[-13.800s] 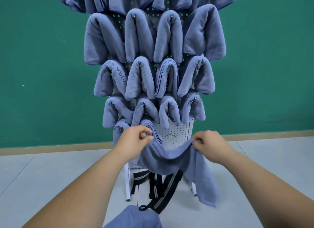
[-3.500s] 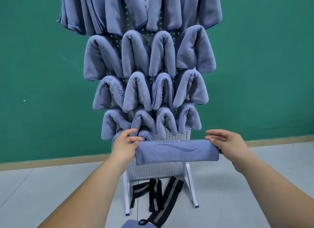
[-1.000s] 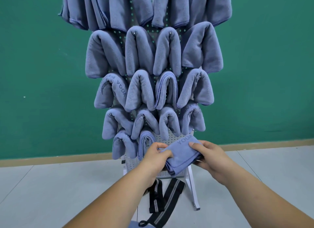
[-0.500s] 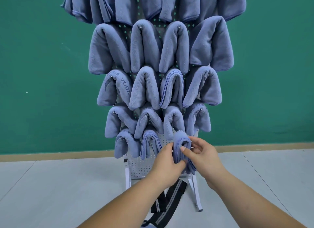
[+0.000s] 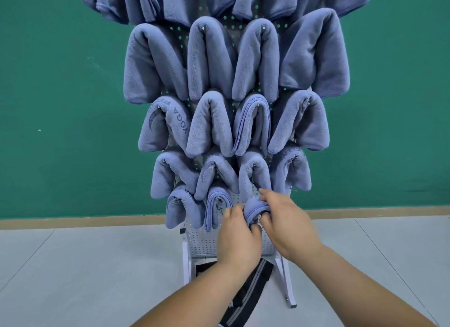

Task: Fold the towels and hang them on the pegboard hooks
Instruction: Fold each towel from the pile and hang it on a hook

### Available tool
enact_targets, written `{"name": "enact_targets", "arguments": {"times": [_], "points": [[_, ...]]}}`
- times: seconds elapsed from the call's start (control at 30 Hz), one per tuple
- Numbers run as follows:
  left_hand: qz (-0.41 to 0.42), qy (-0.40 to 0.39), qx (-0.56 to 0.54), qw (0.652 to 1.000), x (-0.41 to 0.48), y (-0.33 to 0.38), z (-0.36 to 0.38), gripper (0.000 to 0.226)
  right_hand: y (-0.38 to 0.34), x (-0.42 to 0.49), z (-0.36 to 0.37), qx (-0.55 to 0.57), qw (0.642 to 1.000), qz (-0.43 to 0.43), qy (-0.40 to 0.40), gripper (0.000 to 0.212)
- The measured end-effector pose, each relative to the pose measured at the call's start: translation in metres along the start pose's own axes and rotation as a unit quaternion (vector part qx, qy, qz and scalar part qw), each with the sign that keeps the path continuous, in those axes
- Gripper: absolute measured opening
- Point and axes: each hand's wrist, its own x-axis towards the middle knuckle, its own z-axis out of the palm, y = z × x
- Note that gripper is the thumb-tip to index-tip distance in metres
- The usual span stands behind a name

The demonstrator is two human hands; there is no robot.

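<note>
The blue-grey towel [image 5: 256, 208], folded into a narrow arch with its stitched edge facing you, sits at the bottom row of the white pegboard [image 5: 207, 241], gripped between your left hand [image 5: 237, 234] and right hand [image 5: 287, 222]. Hung towels [image 5: 211, 124] fill the rows above and beside it.

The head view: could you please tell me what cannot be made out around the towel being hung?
In the head view:
- Hook under the folded towel: hidden by the towel, left hand and right hand.
- Top-row towels: cut off by the upper edge.
- Black straps: partly behind the left forearm.
</note>
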Motion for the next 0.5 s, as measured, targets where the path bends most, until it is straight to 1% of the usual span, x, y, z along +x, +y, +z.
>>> {"name": "enact_targets", "arguments": {"times": [0.07,0.1,0.17,0.23,0.27,0.37,0.5], "points": [[0.002,0.006,0.029,1.000,0.000,-0.002,0.000,0.017,0.007,0.008,-0.002,-0.016,0.998,-0.013,-0.054,0.047],[0.007,0.004,0.038,0.999,0.001,-0.004,0.000,0.017,0.010,0.012,-0.003,-0.010,0.997,-0.014,-0.073,0.045],[0.035,0.005,0.047,0.998,0.003,-0.006,-0.001,0.028,0.015,0.017,-0.004,0.009,0.996,-0.021,-0.081,0.029],[0.086,0.019,0.060,0.994,0.005,-0.005,-0.001,0.044,0.020,0.021,-0.008,0.034,0.998,-0.027,-0.055,0.013],[0.111,0.024,0.065,0.991,0.006,-0.003,-0.001,0.050,0.023,0.022,-0.010,0.051,0.998,-0.027,-0.037,0.008],[0.153,0.036,0.050,0.986,0.010,0.009,0.003,0.056,0.031,0.027,-0.016,0.097,0.995,0.004,0.003,0.010],[0.163,0.051,0.046,0.984,0.019,0.020,0.017,0.060,0.037,0.033,-0.020,0.132,0.990,0.034,0.021,0.010]]}}
